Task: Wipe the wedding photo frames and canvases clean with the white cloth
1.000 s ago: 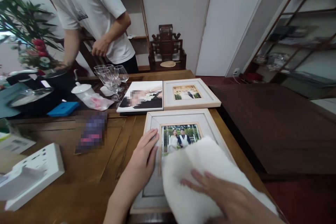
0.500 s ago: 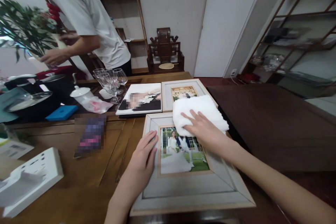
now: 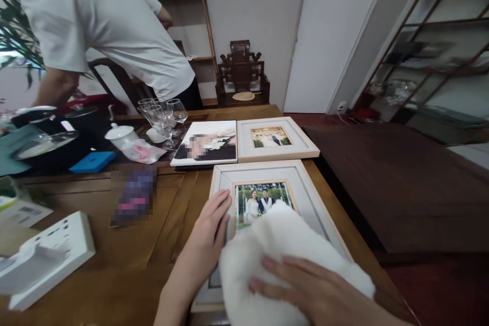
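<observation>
On the near edge of a wooden table (image 3: 114, 244) lies a pale picture frame (image 3: 305, 191) showing a couple; the right hand (image 3: 317, 295) presses a fluffy white cloth (image 3: 275, 244) flat on it, and the left hand (image 3: 208, 237) rests open on its left border.

Two hands at one wooden table (image 3: 164, 214): the left hand (image 3: 208, 237) and the right hand (image 3: 317, 295), with one white cloth (image 3: 275, 244) under the right. Two framed photographs: the near frame (image 3: 263, 169) beneath both hands, the far frame (image 3: 301, 143) beyond the fingertips. One unframed print (image 3: 206, 142) lies beside the far frame. At least three stemmed glasses (image 3: 164, 114) and one white power strip (image 3: 57, 244) sit left of the left hand.
</observation>
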### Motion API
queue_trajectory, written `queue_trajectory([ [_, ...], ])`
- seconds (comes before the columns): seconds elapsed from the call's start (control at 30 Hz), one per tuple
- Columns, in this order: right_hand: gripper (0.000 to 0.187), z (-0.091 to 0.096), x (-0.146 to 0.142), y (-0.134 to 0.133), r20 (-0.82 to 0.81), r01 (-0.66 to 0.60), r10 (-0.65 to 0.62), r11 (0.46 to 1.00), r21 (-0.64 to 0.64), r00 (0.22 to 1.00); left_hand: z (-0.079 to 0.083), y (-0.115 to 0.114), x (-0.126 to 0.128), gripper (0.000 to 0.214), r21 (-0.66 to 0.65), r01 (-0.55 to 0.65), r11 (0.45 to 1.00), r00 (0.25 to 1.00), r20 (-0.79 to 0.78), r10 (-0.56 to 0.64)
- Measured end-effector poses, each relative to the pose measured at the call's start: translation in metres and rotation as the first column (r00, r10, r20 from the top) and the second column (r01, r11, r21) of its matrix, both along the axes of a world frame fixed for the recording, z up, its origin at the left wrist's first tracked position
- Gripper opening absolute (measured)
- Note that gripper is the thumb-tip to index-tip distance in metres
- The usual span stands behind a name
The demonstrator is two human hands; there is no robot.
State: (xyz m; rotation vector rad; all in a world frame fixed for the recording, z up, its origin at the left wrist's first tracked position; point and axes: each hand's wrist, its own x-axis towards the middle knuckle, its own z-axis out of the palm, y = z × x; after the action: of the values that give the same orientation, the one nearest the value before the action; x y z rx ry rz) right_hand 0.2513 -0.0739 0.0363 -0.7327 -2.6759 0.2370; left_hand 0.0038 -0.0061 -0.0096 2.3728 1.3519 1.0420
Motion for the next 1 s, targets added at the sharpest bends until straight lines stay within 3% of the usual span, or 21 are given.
queue_trajectory([
  [0.17,0.03,-0.009,-0.01,0.033,0.115,0.169,-0.173,0.985,0.044,0.978,-0.002,0.001,-0.001,0.037,-0.032,0.004,0.999,1.0,0.021,-0.004],
  [0.3,0.054,0.004,0.002,0.071,0.167,0.233,-0.26,0.958,0.165,0.951,-0.001,0.001,0.0,0.038,-0.091,-0.023,0.996,1.0,0.007,0.024],
  [0.4,0.05,0.013,0.002,0.098,0.154,0.282,-0.329,0.922,0.264,0.932,0.002,0.002,0.001,0.039,-0.097,-0.023,0.995,1.0,-0.01,0.022],
  [0.5,0.046,0.014,-0.009,0.111,0.279,0.283,-0.352,0.924,0.259,0.894,0.004,0.002,0.0,0.038,-0.098,-0.019,0.995,1.0,-0.027,0.017],
  [0.63,0.042,0.012,-0.026,0.089,0.363,0.244,-0.306,0.948,0.205,0.88,0.003,0.003,0.001,0.038,-0.09,-0.021,0.996,0.999,-0.029,0.018],
  [0.77,0.02,0.01,-0.029,0.035,0.365,0.159,-0.204,0.976,0.15,0.909,-0.001,0.003,0.002,0.036,-0.054,-0.027,0.998,1.0,0.005,0.027],
  [0.83,0.007,0.004,-0.024,0.007,0.311,0.105,-0.158,0.978,0.181,0.937,-0.002,0.003,0.003,0.036,-0.046,-0.035,0.998,0.999,0.019,0.036],
  [0.93,0.014,-0.007,-0.015,-0.021,0.198,0.085,-0.132,0.969,0.232,0.971,-0.003,0.003,0.003,0.036,-0.036,-0.036,0.999,0.999,0.023,0.037],
  [1.0,0.015,-0.01,-0.013,-0.025,0.136,0.1,-0.13,0.973,0.207,0.982,-0.003,0.003,0.003,0.035,-0.03,-0.028,0.999,1.0,0.01,0.028],
])
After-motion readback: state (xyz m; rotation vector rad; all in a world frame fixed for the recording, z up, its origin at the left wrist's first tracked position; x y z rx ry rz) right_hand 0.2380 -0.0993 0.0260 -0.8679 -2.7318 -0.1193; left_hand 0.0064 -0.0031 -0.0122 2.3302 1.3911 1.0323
